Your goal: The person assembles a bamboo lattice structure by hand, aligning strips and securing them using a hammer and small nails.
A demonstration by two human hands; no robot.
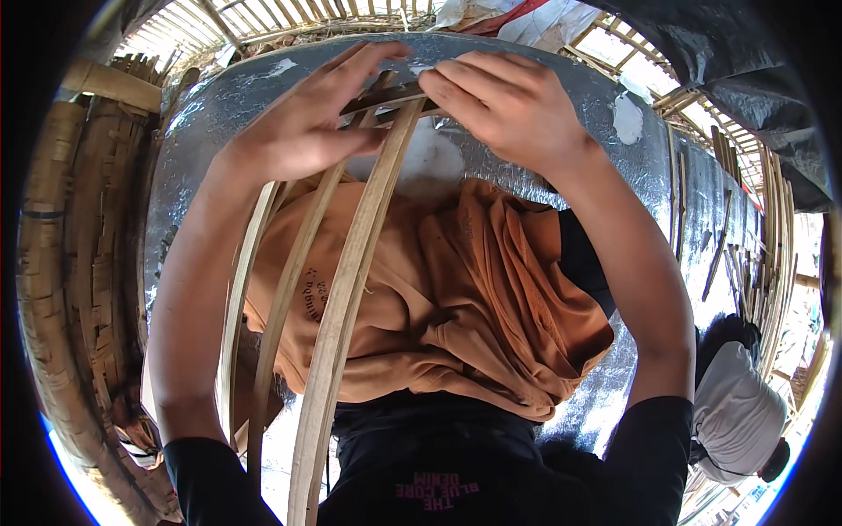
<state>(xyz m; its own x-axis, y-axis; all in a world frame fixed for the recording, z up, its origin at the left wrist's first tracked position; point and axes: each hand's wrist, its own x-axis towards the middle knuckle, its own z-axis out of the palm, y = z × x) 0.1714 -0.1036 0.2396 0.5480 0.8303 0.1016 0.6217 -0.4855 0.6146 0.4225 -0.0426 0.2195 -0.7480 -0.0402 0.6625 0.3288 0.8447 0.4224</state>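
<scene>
Several long pale bamboo strips (355, 285) rise from the lower edge, spaced apart, and converge near my hands. A darker short strip (393, 95) crosses their far ends. My right hand (513, 110) has its fingers curled and pressed together at the right end of this cross strip, pinching it; the fingertips are partly hidden. My left hand (311, 127) is on the left of the crossing, slightly blurred, fingers stretched out and apart from the thumb. Its thumb lies by the strips, and the palm hides part of them.
An orange-brown cloth (456, 302) lies bunched over my lap. A shiny grey sheet (605, 131) covers the surface beyond. Split bamboo poles (61, 307) stand at left, thin strips (732, 263) at right. Another person (737, 408) bends over at lower right.
</scene>
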